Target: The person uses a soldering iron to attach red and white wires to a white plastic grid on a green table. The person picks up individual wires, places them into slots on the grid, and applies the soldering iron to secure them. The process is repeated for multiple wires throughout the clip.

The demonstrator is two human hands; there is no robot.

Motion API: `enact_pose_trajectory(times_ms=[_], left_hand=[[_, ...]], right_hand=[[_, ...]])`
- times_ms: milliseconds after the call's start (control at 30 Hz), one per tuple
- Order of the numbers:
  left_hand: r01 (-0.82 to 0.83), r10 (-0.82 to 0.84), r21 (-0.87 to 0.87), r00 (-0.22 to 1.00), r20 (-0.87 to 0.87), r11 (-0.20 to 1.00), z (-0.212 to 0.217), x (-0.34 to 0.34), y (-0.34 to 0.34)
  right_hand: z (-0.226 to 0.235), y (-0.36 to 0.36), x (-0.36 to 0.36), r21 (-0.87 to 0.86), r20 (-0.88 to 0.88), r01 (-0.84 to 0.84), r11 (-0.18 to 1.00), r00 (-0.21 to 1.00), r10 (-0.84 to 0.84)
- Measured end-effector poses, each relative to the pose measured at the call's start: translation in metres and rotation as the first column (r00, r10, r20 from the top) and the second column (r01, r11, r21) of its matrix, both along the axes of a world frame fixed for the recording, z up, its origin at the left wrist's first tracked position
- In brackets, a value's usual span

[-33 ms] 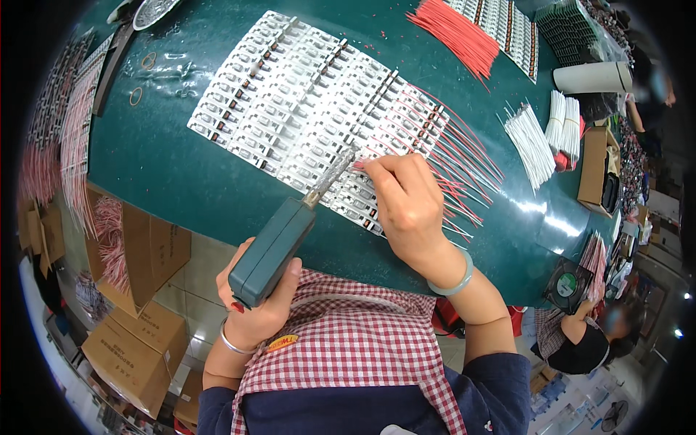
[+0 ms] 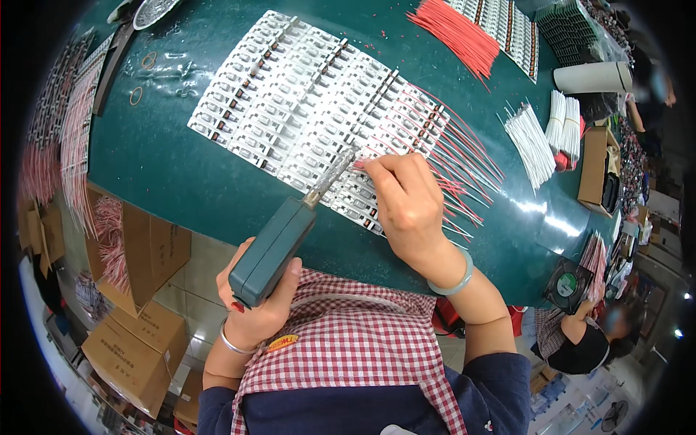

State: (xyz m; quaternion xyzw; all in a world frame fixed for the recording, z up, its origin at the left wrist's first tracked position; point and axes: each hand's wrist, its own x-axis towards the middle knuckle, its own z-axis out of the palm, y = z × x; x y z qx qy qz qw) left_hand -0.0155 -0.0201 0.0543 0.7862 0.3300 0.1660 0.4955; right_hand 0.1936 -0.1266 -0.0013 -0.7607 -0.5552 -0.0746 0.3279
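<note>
A green soldering gun (image 2: 272,250) with a silvery shaft is in my left hand (image 2: 264,308), fingers wrapped round its lower end. Its tip reaches the sheet of white circuit boards (image 2: 290,109), close beside the fingertips of my right hand (image 2: 406,199). Those fingertips are pinched over the board on a thin red wire (image 2: 360,164), whose end they partly hide. From the right side of the sheet, several red and white wires (image 2: 471,159) fan out over the table. Rows of small metal parts cover the boards.
Loose red wires (image 2: 460,36) and white wires (image 2: 529,145) lie right of the sheet on the green table (image 2: 167,181). A white cylinder (image 2: 593,78) and an open carton (image 2: 598,170) stand farther right. Wired boards (image 2: 80,130) hang over the left edge. Another person (image 2: 580,333) sits at right.
</note>
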Motion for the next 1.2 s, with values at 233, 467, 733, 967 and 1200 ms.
enact_pose_trajectory(times_ms=[233, 467, 733, 967, 1200], left_hand=[[0.008, -0.008, -0.001, 1.000, 0.027, 1.000, -0.002, 0.000, 0.000], [0.023, -0.024, 0.021, 0.999, 0.044, 1.000, -0.004, 0.002, 0.001], [-0.008, 0.008, -0.036, 1.000, 0.006, 0.999, -0.002, -0.002, 0.001], [-0.043, 0.045, -0.037, 0.998, 0.040, 0.998, -0.006, -0.012, -0.001], [-0.058, 0.060, -0.034, 0.997, 0.046, 0.998, -0.009, -0.018, -0.002]], right_hand=[[0.001, 0.001, -0.001, -0.023, 0.005, 0.007, 1.000, 1.000, -0.007], [0.003, 0.001, -0.003, -0.051, 0.019, 0.018, 0.999, 1.000, -0.017], [0.004, 0.003, -0.004, -0.075, 0.032, 0.026, 0.997, 0.999, -0.023], [0.002, 0.002, -0.004, -0.059, 0.044, 0.037, 0.998, 0.998, -0.035], [0.003, -0.003, -0.013, 0.006, 0.009, 0.042, 0.999, 0.999, -0.042]])
